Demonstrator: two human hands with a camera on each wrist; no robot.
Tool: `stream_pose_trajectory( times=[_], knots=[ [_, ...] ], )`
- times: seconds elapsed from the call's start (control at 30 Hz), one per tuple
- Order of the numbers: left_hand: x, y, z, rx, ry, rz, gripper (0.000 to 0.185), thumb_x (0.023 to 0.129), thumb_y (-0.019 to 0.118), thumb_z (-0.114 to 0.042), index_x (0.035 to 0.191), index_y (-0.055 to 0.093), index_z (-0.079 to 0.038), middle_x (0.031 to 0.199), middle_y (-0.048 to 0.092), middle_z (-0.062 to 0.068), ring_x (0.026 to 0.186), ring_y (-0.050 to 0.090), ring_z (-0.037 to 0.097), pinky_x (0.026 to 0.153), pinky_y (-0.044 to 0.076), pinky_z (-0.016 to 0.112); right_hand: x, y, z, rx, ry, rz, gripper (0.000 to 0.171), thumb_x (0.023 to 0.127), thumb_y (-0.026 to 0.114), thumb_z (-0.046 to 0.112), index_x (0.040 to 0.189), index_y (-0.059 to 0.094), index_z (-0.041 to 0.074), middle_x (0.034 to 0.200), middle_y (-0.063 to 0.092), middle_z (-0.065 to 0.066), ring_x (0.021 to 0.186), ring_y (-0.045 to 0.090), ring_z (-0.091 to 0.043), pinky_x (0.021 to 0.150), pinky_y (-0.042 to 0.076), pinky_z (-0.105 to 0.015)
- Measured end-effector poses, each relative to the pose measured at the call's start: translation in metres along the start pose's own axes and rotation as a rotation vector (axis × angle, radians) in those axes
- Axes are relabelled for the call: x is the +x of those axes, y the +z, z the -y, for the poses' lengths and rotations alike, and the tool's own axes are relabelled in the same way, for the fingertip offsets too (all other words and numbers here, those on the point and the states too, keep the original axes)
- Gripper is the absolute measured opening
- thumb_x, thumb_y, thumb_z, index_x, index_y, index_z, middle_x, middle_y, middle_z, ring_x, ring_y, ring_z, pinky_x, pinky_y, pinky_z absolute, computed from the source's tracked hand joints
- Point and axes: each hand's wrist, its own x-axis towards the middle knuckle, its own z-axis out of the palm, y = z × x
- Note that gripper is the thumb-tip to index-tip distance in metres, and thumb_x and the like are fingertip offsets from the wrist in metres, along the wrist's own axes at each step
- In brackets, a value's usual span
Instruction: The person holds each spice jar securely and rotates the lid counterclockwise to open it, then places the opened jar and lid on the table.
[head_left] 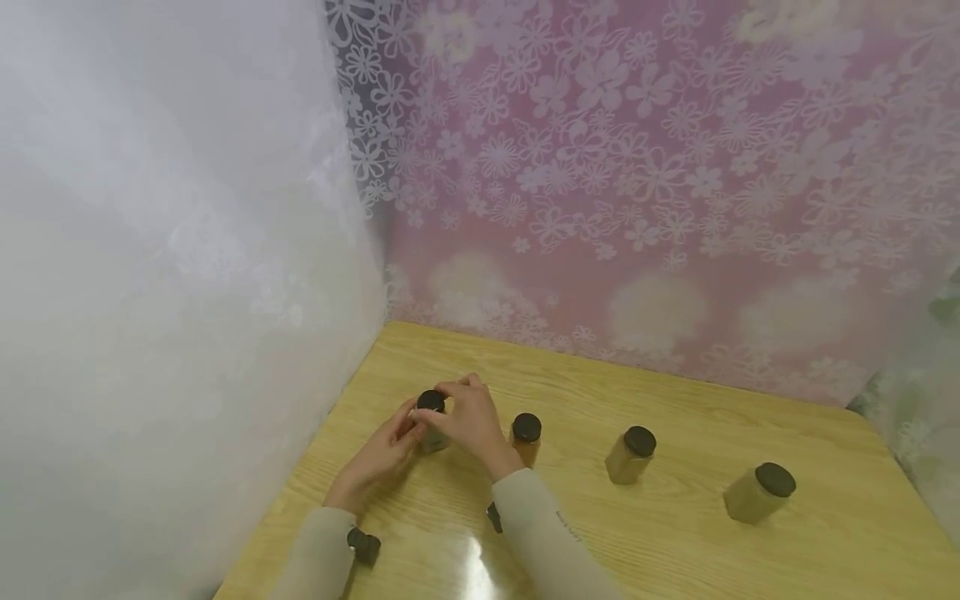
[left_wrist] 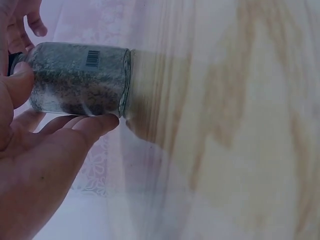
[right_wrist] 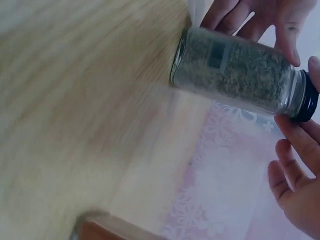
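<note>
A glass jar [head_left: 433, 438] filled with dark dried flakes, closed by a black lid [head_left: 431, 401], stands at the left end of a row on the wooden table [head_left: 675, 542]. My left hand [head_left: 405, 429] grips its body from the left; thumb and fingers wrap the glass jar [left_wrist: 77, 80] in the left wrist view. My right hand [head_left: 452, 398] comes from the right and curls round the lid. The right wrist view shows the jar [right_wrist: 235, 75], its black lid [right_wrist: 306, 97], and my right fingers [right_wrist: 292, 165] bent beside that lid.
Three more black-lidded jars with brownish contents stand to the right: one [head_left: 526, 437] close behind my right wrist, one [head_left: 630, 454] mid-table, one [head_left: 757, 492] far right. A white curtain [head_left: 150, 292] borders the left, a pink flowered sheet [head_left: 637, 167] hangs at the back.
</note>
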Motion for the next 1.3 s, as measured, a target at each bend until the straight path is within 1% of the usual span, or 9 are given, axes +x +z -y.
stream_pose_trajectory(
  times=[0.27,0.47,0.6,0.73,0.83,0.93,1.03,1.17,1.3],
  knots=[
    [0.001,-0.001,0.003,0.007,-0.01,0.03,0.069,0.116,0.044,-0.026,0.169,0.006,-0.005,0.17,0.026,0.028,0.157,0.029,0.047,0.125,0.028,0.065,-0.003,0.004,0.0,0.077,-0.018,0.026,0.06,0.093,0.082,0.037,0.136,0.068,-0.003,0.119,0.073,-0.014,0.114,0.057,-0.025,0.098,0.056,-0.044],
    [0.0,-0.002,0.003,0.003,-0.003,0.026,0.07,0.114,0.048,-0.028,0.17,0.009,-0.01,0.169,0.03,0.027,0.155,0.034,0.047,0.123,0.034,0.065,-0.004,0.007,0.0,0.102,0.001,0.017,0.063,0.094,0.081,0.036,0.14,0.064,-0.003,0.105,0.068,-0.01,0.104,0.053,-0.022,0.084,0.052,-0.033],
    [0.0,-0.003,0.003,0.007,0.005,0.037,0.071,0.113,0.051,-0.027,0.17,0.011,-0.012,0.167,0.036,0.026,0.153,0.039,0.046,0.12,0.039,0.063,-0.004,0.006,0.0,0.092,-0.013,0.03,0.061,0.095,0.079,0.037,0.139,0.066,-0.003,0.103,0.067,-0.008,0.101,0.052,-0.02,0.081,0.05,-0.03],
    [0.001,-0.002,0.003,0.051,0.03,0.034,0.069,0.113,0.05,-0.028,0.17,0.013,-0.013,0.163,0.043,0.026,0.149,0.044,0.045,0.119,0.041,0.065,-0.002,0.002,-0.001,0.12,-0.053,0.088,0.058,0.099,0.075,0.034,0.141,0.063,-0.004,0.117,0.071,-0.011,0.112,0.057,-0.024,0.096,0.055,-0.037],
    [0.002,-0.001,0.004,0.086,0.046,0.019,0.067,0.113,0.05,-0.027,0.169,0.015,-0.015,0.149,0.055,0.025,0.138,0.053,0.041,0.114,0.047,0.062,-0.001,-0.004,-0.003,0.153,-0.087,0.149,0.055,0.101,0.071,0.028,0.144,0.06,-0.004,0.13,0.07,-0.013,0.123,0.06,-0.029,0.111,0.052,-0.047],
    [0.002,0.001,0.006,0.099,0.056,-0.001,0.065,0.113,0.051,-0.026,0.169,0.019,-0.015,0.132,0.061,0.024,0.124,0.057,0.035,0.106,0.051,0.054,0.0,-0.007,-0.003,0.124,-0.084,0.176,0.052,0.102,0.069,0.029,0.146,0.061,0.001,0.137,0.07,-0.012,0.13,0.06,-0.031,0.117,0.046,-0.055],
    [0.001,0.003,0.009,0.077,0.052,-0.024,0.067,0.113,0.053,-0.025,0.169,0.019,-0.011,0.147,0.055,0.029,0.135,0.056,0.043,0.111,0.05,0.056,-0.002,-0.005,-0.002,0.051,-0.037,0.133,0.055,0.099,0.074,0.038,0.143,0.065,0.006,0.137,0.071,-0.009,0.13,0.06,-0.03,0.116,0.046,-0.056],
    [0.001,0.005,0.011,0.021,0.035,-0.035,0.068,0.112,0.054,-0.025,0.169,0.019,-0.011,0.17,0.031,0.026,0.154,0.036,0.046,0.122,0.038,0.061,-0.005,0.004,0.0,0.059,0.042,0.024,0.058,0.089,0.084,0.045,0.13,0.073,0.006,0.124,0.075,-0.008,0.119,0.062,-0.027,0.107,0.051,-0.047],
    [0.002,0.004,0.009,0.024,0.034,-0.027,0.068,0.112,0.054,-0.027,0.17,0.02,-0.016,0.169,0.034,0.023,0.155,0.036,0.043,0.123,0.037,0.061,-0.006,0.01,0.0,0.146,0.037,-0.041,0.051,0.087,0.088,0.037,0.123,0.075,0.003,0.116,0.071,-0.01,0.11,0.059,-0.025,0.09,0.056,-0.038]
  ],
)
